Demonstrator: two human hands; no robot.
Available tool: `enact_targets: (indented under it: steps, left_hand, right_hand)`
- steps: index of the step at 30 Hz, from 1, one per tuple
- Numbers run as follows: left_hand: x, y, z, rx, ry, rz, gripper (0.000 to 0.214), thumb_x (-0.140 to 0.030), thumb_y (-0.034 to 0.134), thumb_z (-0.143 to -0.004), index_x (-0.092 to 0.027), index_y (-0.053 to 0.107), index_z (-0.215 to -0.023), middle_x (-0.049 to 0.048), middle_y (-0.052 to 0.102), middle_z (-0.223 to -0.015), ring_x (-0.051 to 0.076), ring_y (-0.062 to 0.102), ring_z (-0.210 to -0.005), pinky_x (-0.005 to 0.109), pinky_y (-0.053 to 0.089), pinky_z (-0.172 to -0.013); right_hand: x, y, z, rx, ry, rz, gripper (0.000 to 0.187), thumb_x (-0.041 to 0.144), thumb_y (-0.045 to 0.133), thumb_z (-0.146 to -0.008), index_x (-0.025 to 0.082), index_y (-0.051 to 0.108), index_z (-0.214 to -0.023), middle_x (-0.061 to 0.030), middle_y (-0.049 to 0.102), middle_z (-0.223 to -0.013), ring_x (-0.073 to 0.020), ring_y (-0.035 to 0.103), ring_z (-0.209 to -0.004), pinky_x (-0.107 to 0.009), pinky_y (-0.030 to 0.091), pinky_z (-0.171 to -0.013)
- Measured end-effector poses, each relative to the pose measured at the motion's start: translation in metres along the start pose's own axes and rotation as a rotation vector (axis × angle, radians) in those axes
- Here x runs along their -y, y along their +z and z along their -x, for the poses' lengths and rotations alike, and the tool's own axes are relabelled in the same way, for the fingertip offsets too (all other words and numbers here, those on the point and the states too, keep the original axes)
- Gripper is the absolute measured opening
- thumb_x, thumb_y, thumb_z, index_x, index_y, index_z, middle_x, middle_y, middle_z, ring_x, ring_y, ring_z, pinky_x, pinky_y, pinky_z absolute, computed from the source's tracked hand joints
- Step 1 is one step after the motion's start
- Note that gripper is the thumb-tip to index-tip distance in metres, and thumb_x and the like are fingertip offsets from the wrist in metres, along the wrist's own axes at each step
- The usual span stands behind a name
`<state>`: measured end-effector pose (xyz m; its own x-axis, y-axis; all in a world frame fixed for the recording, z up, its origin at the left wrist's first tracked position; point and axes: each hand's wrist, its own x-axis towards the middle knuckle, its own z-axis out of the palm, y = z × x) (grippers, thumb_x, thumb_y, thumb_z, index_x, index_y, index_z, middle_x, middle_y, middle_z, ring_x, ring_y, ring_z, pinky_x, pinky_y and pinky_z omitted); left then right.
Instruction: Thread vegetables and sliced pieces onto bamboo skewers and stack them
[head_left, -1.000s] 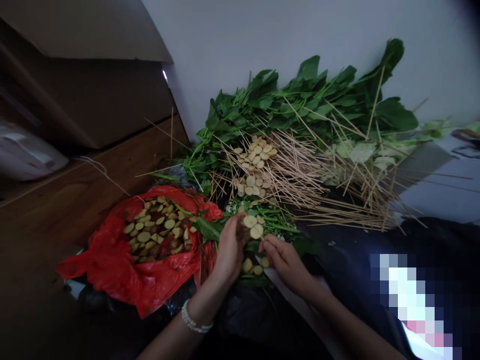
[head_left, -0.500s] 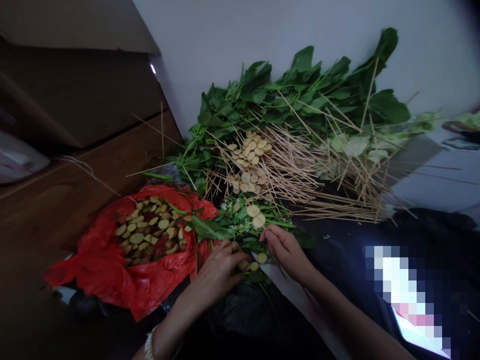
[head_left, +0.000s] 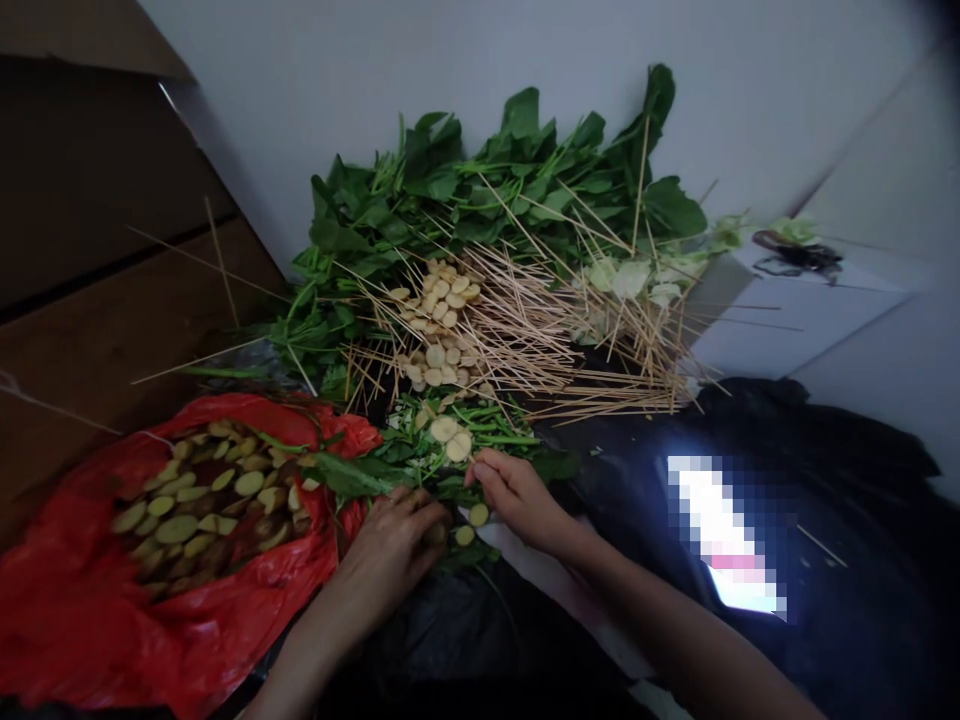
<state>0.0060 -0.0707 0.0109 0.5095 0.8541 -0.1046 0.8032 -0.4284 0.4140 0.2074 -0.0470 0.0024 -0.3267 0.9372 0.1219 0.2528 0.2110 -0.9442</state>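
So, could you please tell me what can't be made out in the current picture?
In the head view:
- Left hand: what lies beneath it, hidden by its own fingers.
- Right hand: the inside of its grip, hidden by its fingers.
- Bag: far side, cut off by the left edge; bottom, hidden by slices.
- Screen: content, hidden by pixelation.

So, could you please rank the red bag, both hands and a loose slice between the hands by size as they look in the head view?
1. Red bag, partly cut off by the frame.
2. Left hand and right hand: too alike to rank.
3. Loose slice.
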Motion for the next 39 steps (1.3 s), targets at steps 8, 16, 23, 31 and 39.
enact_targets:
  steps: [8,16,23,31,39]
  left_hand:
    - [-0.001,-0.004,-0.005,0.056,0.033,0.147,0.026,-0.014,0.062,-0.074,-0.023,0.067,-0.098,0.0044,0.067,-0.095,0.025,0.054,-0.097,0.038,0.039,-0.084]
    - [0.010,-0.018,-0.002,-0.195,-0.168,0.968,0.028,-0.017,0.074,-0.071,-0.022,0.068,-0.098,0.0028,0.068,-0.096,0.019,0.062,-0.092,0.030,0.047,-0.083]
    - [0.026,-0.023,-0.009,-0.483,-0.485,2.011,0.018,-0.012,0.060,-0.086,-0.018,0.066,-0.102,0.0049,0.071,-0.098,0.015,0.068,-0.094,0.026,0.056,-0.079]
    - [0.029,-0.015,-0.008,-0.533,-0.449,1.870,0.016,-0.017,0.062,-0.082,-0.017,0.071,-0.096,0.0118,0.071,-0.104,0.022,0.065,-0.105,0.033,0.054,-0.088]
    - [0.039,-0.014,-0.002,-0.653,-0.457,1.363,0.017,-0.036,0.066,-0.081,-0.023,0.072,-0.091,0.0104,0.071,-0.100,0.026,0.064,-0.098,0.039,0.055,-0.076]
  right_hand:
    - [0.001,0.000,-0.001,-0.005,0.000,0.022,0.025,0.025,0.039,-0.095,0.020,0.059,-0.080,0.0064,0.041,-0.057,-0.0102,0.041,-0.055,-0.022,0.031,-0.057]
    - [0.004,-0.002,0.002,-0.006,-0.004,0.007,0.028,0.030,0.038,-0.096,0.019,0.058,-0.079,0.0057,0.040,-0.058,-0.0107,0.040,-0.055,-0.023,0.028,-0.055]
    - [0.002,0.000,0.005,0.031,0.039,0.015,0.032,0.038,0.036,-0.097,0.020,0.057,-0.080,0.0055,0.039,-0.058,-0.0116,0.038,-0.054,-0.024,0.028,-0.053]
    - [0.000,0.004,0.009,0.096,0.057,0.033,0.034,0.043,0.034,-0.097,0.021,0.055,-0.081,0.0038,0.045,-0.061,-0.0131,0.041,-0.055,-0.025,0.030,-0.053]
    - [0.008,0.013,0.015,0.269,0.022,0.128,0.034,0.039,0.032,-0.098,0.021,0.054,-0.079,0.0010,0.056,-0.070,-0.0149,0.051,-0.067,-0.026,0.035,-0.064]
